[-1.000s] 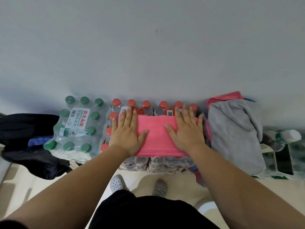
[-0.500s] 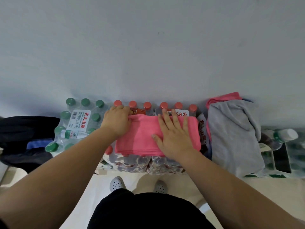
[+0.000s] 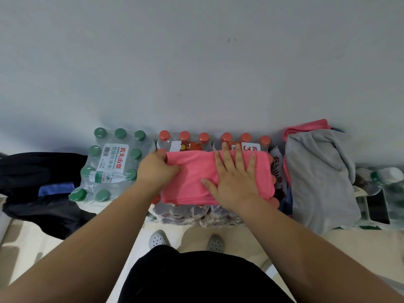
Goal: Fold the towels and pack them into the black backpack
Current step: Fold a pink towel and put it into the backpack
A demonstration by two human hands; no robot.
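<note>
A folded pink towel [image 3: 192,173] lies on top of shrink-wrapped packs of red-capped water bottles [image 3: 184,136]. My left hand [image 3: 156,171] grips the towel's left edge, fingers curled round it. My right hand [image 3: 234,178] presses flat on the towel's right half, fingers spread. A grey towel [image 3: 319,180] lies crumpled to the right over another pink towel [image 3: 306,126]. The black backpack [image 3: 37,184] lies on the floor at the left, with a blue patch showing.
A pack of green-capped bottles [image 3: 109,165] stands between the backpack and the red-capped packs. More bottles and packaging [image 3: 384,182] lie at the far right. A grey wall rises right behind everything. My feet in grey shoes [image 3: 158,239] stand on the pale floor below.
My left hand went from lying flat on the towel to gripping its left edge. My right hand slid toward the towel's middle and stays flat.
</note>
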